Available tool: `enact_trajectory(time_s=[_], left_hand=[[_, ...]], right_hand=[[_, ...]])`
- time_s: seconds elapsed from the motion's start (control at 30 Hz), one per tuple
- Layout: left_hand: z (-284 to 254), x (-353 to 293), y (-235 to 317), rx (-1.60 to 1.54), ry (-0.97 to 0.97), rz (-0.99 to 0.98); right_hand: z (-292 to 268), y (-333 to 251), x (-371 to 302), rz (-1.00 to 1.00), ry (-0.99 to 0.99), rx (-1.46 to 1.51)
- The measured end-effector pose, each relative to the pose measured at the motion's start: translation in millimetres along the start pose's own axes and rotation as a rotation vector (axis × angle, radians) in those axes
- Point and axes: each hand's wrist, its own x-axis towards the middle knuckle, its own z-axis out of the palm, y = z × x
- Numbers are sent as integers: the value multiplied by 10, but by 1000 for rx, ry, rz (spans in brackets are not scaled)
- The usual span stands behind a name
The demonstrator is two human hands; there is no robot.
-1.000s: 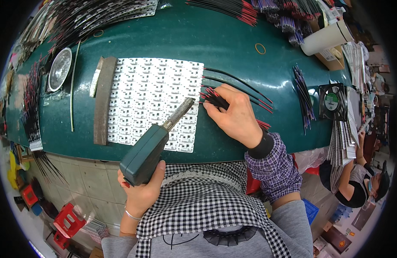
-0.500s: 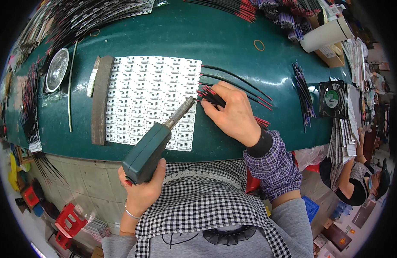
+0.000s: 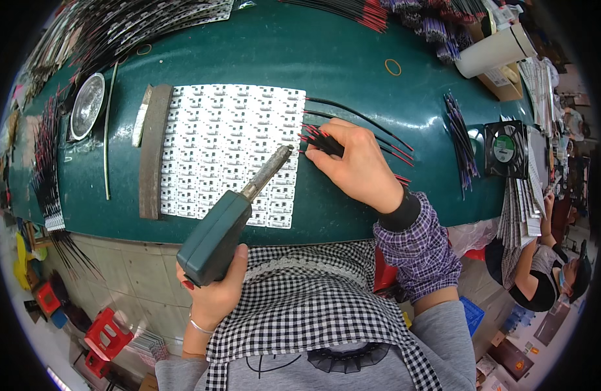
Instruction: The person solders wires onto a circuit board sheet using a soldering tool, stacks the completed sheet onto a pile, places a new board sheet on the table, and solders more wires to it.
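My left hand (image 3: 215, 293) is wrapped round the grip of a dark green soldering gun (image 3: 214, 236). Its metal tip lies over the right edge of a white sheet of circuit boards (image 3: 232, 150). My right hand (image 3: 359, 163) pinches a bundle of black wires with red ends (image 3: 324, 141) beside that edge; the palm hides part of the bundle. Beyond the hand, black wires (image 3: 352, 112) run rightward from the sheet's upper right edge. A dark bar (image 3: 154, 153) lies along the sheet's left edge.
On the green table (image 3: 261, 52) stand a round metal dish (image 3: 88, 106), a small fan (image 3: 504, 150) and a white cylinder (image 3: 496, 52). Purple-tipped wires (image 3: 461, 146) lie near the fan. Wired boards (image 3: 163, 26) are piled far left. A co-worker (image 3: 541, 274) sits at right.
The soldering gun's body and my left hand have shifted slightly left and down. My right hand has moved a little right and down, still pinching the wires.
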Motion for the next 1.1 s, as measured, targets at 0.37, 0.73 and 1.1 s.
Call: enact_trajectory(time_s=[0.37,0.73,1.1], left_hand=[[13,-8,-16,-14,-59,-41],[-72,-150,-45,-177,31,-130],[-101,-155,-38,-171,11,-143]], right_hand=[[-62,35,80,-8,-81,-5],[-37,-1,79,-26,-42,31],[-11,48,-120,-200,158,3]])
